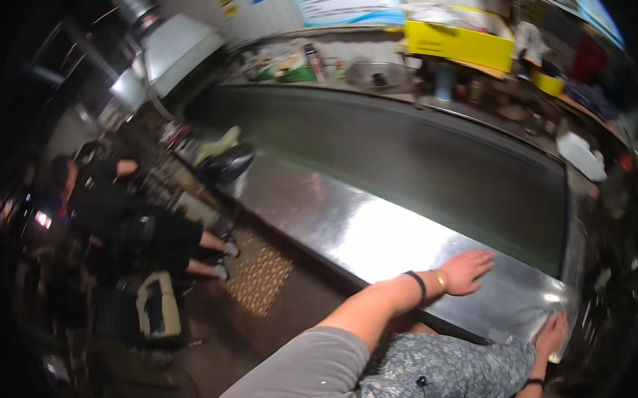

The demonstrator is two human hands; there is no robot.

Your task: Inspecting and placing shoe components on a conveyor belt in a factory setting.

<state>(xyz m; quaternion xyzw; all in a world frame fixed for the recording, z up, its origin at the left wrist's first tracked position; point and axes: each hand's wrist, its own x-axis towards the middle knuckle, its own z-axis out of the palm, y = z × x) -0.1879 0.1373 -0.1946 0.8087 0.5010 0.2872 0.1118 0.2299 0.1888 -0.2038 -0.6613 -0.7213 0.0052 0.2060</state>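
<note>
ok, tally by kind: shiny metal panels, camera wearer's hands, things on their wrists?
Shiny metal panel: 1
Hands: 2, left hand and right hand
Black wristbands: 2, one per wrist
Gold bracelet: 1
Total: 6

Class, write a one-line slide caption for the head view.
Left hand spread on a shiny metal sheet, right hand at its right end.

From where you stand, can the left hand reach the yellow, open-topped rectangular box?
Probably not without leaning: the dark, flat bed lies between the left hand, at the shiny metal sheet, and the box.
</note>
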